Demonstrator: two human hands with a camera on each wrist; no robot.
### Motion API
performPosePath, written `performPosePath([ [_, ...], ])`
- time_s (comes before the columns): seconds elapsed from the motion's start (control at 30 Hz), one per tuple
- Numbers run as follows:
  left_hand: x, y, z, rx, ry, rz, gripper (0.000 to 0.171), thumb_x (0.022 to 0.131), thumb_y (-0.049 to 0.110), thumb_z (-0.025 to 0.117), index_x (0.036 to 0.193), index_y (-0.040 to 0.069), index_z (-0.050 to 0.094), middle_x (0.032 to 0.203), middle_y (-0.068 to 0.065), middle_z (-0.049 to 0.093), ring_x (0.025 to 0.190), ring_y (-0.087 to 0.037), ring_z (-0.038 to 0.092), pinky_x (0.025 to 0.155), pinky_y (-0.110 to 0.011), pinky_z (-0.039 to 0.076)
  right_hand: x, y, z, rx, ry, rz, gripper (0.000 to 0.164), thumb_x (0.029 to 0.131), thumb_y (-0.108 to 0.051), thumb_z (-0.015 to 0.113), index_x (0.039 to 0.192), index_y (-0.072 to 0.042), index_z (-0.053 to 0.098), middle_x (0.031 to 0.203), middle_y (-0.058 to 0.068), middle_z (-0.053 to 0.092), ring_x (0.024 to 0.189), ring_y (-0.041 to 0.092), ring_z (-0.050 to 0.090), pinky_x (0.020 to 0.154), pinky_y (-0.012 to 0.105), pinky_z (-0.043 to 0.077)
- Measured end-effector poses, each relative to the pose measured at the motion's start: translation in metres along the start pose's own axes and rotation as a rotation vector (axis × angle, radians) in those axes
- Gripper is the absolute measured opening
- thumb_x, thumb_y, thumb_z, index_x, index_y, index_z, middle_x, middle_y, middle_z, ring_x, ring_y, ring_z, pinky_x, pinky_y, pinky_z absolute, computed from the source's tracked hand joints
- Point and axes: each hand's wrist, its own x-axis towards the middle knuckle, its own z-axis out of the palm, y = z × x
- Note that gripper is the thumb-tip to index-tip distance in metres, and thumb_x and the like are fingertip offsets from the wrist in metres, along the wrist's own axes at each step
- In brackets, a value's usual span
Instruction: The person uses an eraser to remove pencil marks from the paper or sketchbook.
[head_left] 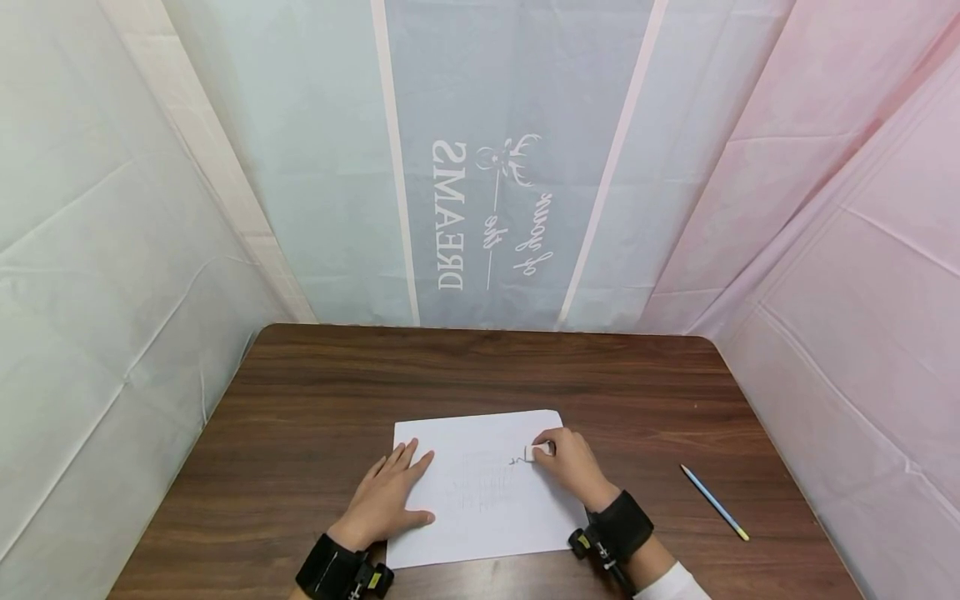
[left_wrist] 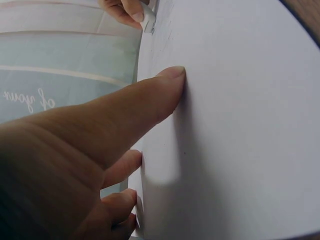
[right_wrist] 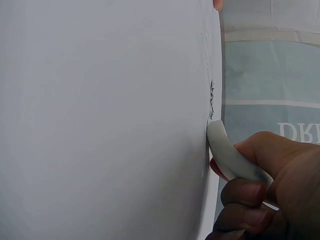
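Note:
A sheet of white paper [head_left: 480,508] lies on the brown table, with faint pencil marks across its middle. My left hand [head_left: 386,496] rests spread on the paper's left side, thumb and fingers apart. Near the upper right of the sheet, my right hand [head_left: 576,467] pinches a white eraser [right_wrist: 225,150] between thumb and fingers. The eraser's tip touches the paper, bending slightly in the right wrist view. Dark eraser crumbs [head_left: 517,460] lie just left of it. In the left wrist view, the left thumb [left_wrist: 150,97] is on the sheet.
A light blue pencil [head_left: 714,502] with a yellowish end lies on the table [head_left: 300,417], right of the paper. Fabric curtains [head_left: 510,83] stand behind the table and along both sides. Each wrist wears a black strap with a small camera.

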Motion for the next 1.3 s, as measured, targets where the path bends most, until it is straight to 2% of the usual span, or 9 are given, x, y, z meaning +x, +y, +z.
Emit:
performPosePath([
  [0.17,0.0003,-0.0011,0.0001,0.0,-0.001,0.002,0.09,0.075,0.042,0.087,0.152,0.014,0.048,0.164,-0.019,0.033,0.152,-0.041,0.03,0.12,-0.066,0.026,0.0,0.0008,0.0006,-0.002,-0.004,0.004,0.011,0.087,-0.006,0.071,0.093,-0.007,0.08,0.065,-0.004,0.053,0.056,0.009,0.036,0.052,0.021,0.029],
  [0.37,0.0004,-0.0005,0.0003,0.0,0.003,0.007,0.09,0.076,0.043,0.087,0.152,0.014,0.048,0.164,-0.019,0.033,0.152,-0.041,0.03,0.12,-0.066,0.026,-0.001,0.0001,-0.0004,0.003,0.005,-0.011,0.01,0.087,-0.005,0.071,0.092,-0.007,0.079,0.078,0.0,0.068,0.06,0.01,0.039,0.055,0.023,0.031],
  [0.43,0.0002,-0.0001,0.0004,-0.004,0.0,0.009,0.091,0.076,0.043,0.087,0.152,0.013,0.047,0.164,-0.019,0.033,0.153,-0.042,0.03,0.12,-0.066,0.025,-0.0011,-0.0002,-0.0007,0.002,0.001,-0.012,0.01,0.087,-0.005,0.071,0.092,-0.007,0.079,0.076,-0.001,0.065,0.059,0.009,0.039,0.055,0.023,0.031],
  [0.57,-0.0006,0.001,0.0,-0.008,0.001,0.01,0.091,0.076,0.042,0.087,0.152,0.013,0.047,0.164,-0.019,0.033,0.153,-0.042,0.029,0.12,-0.066,0.025,-0.0007,-0.0003,-0.0003,0.005,-0.018,0.002,0.01,0.089,-0.007,0.071,0.094,-0.008,0.079,0.063,-0.004,0.05,0.054,0.007,0.034,0.052,0.021,0.03],
  [0.63,-0.001,0.0015,-0.0001,-0.008,0.004,0.011,0.091,0.075,0.042,0.087,0.152,0.012,0.048,0.164,-0.02,0.033,0.153,-0.043,0.029,0.12,-0.066,0.026,-0.0012,-0.0001,-0.0003,0.005,-0.019,0.0,0.01,0.09,-0.008,0.071,0.095,-0.009,0.079,0.061,-0.005,0.047,0.054,0.006,0.034,0.052,0.02,0.03],
  [1.0,0.0002,0.0003,0.0008,-0.004,0.006,0.023,0.09,0.075,0.041,0.088,0.151,0.012,0.048,0.164,-0.02,0.032,0.153,-0.045,0.028,0.121,-0.066,0.025,-0.0051,-0.0021,0.0006,0.044,-0.023,-0.016,0.009,0.092,-0.012,0.072,0.098,-0.01,0.079,0.073,-0.005,0.065,0.058,0.006,0.041,0.056,0.02,0.034],
  [1.3,0.0017,-0.0025,0.0022,0.004,0.0,0.031,0.09,0.076,0.041,0.087,0.152,0.013,0.048,0.165,-0.018,0.032,0.153,-0.044,0.026,0.121,-0.066,0.024,-0.0072,-0.0055,-0.0007,0.048,-0.015,-0.02,0.01,0.092,-0.012,0.072,0.098,-0.009,0.079,0.067,-0.006,0.059,0.057,0.006,0.04,0.056,0.02,0.034],
])
